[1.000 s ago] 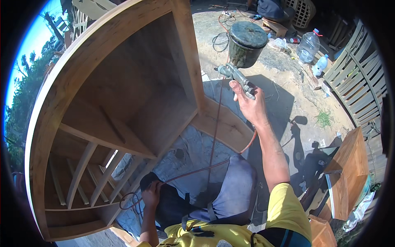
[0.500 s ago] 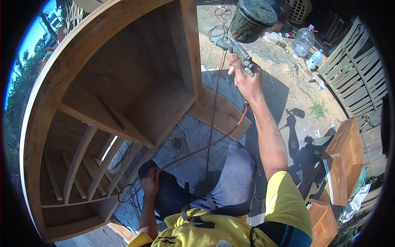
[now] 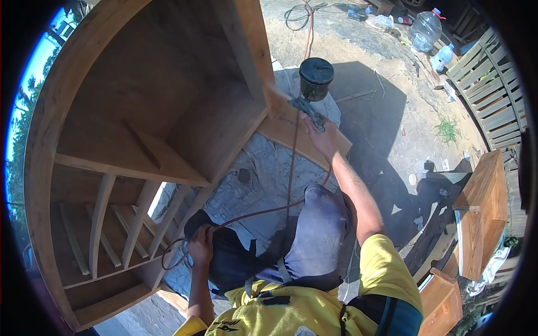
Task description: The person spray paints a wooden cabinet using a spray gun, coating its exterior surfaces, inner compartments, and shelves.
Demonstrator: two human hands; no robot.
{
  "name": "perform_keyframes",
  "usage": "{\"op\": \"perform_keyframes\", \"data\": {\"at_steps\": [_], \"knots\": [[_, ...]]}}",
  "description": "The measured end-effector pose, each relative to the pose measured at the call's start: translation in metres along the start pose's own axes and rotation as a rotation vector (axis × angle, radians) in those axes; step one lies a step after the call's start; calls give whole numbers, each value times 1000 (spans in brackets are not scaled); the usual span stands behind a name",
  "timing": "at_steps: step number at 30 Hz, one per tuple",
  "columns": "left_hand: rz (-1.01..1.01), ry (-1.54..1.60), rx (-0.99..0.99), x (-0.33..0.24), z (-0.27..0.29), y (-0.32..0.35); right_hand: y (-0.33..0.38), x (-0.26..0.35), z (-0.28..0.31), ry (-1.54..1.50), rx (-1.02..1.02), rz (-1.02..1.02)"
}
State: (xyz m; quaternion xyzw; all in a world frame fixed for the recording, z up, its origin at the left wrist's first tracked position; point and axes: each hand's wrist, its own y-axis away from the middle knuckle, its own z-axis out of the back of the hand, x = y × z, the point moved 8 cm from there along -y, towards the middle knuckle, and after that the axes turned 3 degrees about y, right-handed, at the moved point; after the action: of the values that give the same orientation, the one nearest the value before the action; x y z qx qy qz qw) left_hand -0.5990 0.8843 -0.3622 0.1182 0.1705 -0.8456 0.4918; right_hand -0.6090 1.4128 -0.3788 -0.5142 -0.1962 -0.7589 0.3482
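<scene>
My right hand (image 3: 325,137) is closed around a paint-smeared spray gun (image 3: 307,109) with a dark lidded cup (image 3: 316,78). The gun's nozzle points left at the upright edge of a large wooden cabinet (image 3: 255,47), a short distance off. A faint pale haze shows between nozzle and wood. From the gun a reddish-brown air hose (image 3: 252,214) runs across my knees to my left hand (image 3: 200,245), whose fingers are wrapped round it by my left knee. The cabinet has an arched frame, a deep compartment and several curved slats.
A dusty grey sheet (image 3: 246,173) lies under the cabinet and my legs. Wooden drawer-like boxes (image 3: 479,218) stand to the right. Farther off are a slatted wooden panel (image 3: 487,84), a large clear plastic bottle (image 3: 425,31) and coiled cable (image 3: 302,15) on sandy ground.
My right hand has lowered the spray gun and swung it toward the cabinet's right edge. The cup has come down with it. My left hand still grips the hose.
</scene>
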Motion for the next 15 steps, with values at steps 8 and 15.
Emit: {"op": "perform_keyframes", "data": {"at_steps": [8,15], "knots": [[35,-26,26,-5,2,0,-4,-89,-44,117,4,-91],[56,-66,38,-6,-1,1,-10,-137,-73,206,-88,33]]}}
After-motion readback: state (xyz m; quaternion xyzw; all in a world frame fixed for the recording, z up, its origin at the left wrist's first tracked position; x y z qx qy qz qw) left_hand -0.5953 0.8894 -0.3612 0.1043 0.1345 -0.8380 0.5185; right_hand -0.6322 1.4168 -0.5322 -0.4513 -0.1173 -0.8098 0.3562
